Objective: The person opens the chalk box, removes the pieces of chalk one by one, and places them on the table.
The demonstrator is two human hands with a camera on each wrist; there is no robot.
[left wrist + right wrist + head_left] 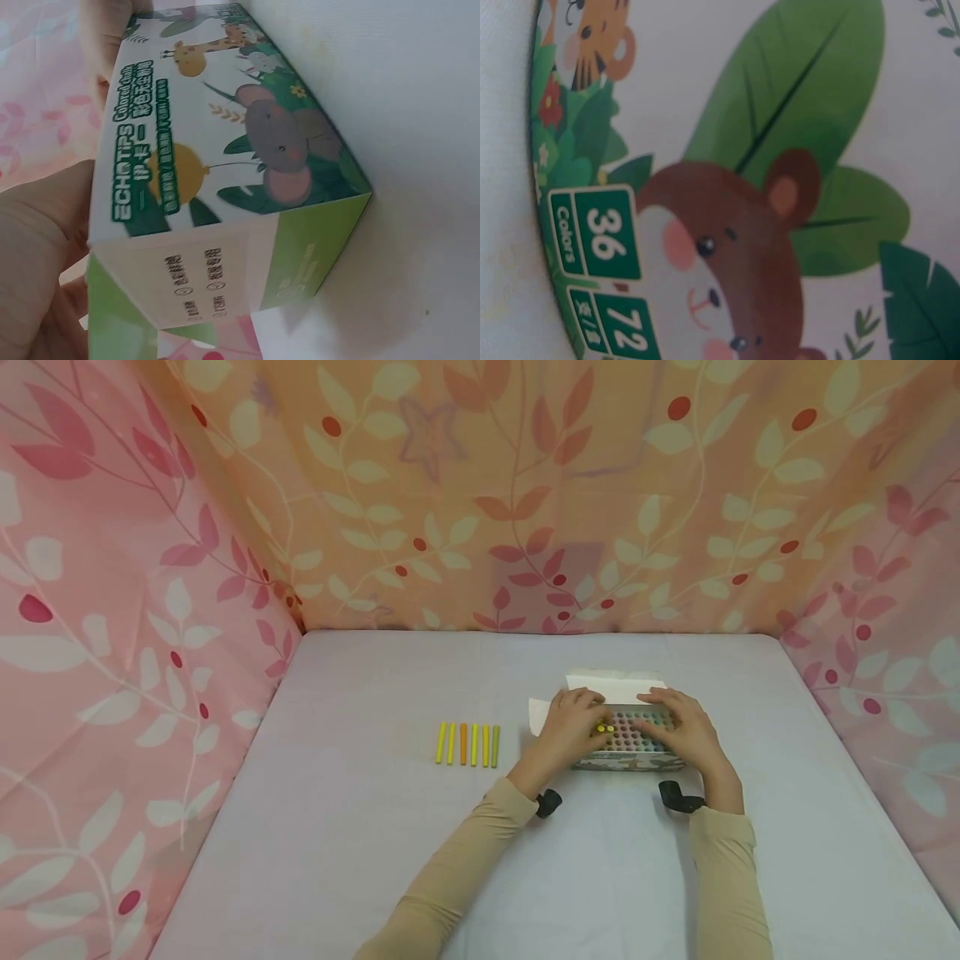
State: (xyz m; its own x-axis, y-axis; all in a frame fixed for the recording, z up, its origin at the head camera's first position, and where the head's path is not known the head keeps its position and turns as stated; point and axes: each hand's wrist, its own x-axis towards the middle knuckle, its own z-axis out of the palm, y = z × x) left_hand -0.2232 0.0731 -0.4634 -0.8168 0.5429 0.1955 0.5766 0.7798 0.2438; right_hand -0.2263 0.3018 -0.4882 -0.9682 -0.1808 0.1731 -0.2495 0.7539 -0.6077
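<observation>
Closest in, one left hand, bent over the left part of an open chalk box; thumb and fingertips meet two yellow chalk ends, but whether they pinch them cannot be told. One right hand, at the box's right end, thumb and fingers set wide apart over the top; presumably placed so to steady it.

One chalk box, cardboard, resting on the table right of centre, directly beneath both hands. Flaps: a rear flap folded back and a left flap turned outward, which leaves the top accessible. Contents: a close grid of small round spots in muted colours, partly covered by the hands; which are chalk ends and which holes is too small to tell. Print: "Colored chalk", a giraffe, an elephant and a bear; panels "36 Colors" and "72".

Six chalk sticks, left of the box and apart from it: four yellow, one orange, one greenish at the right end. They lie parallel and spaced, probably so each shows separately.

One white-covered table; patterned curtains behind and at both sides.
</observation>
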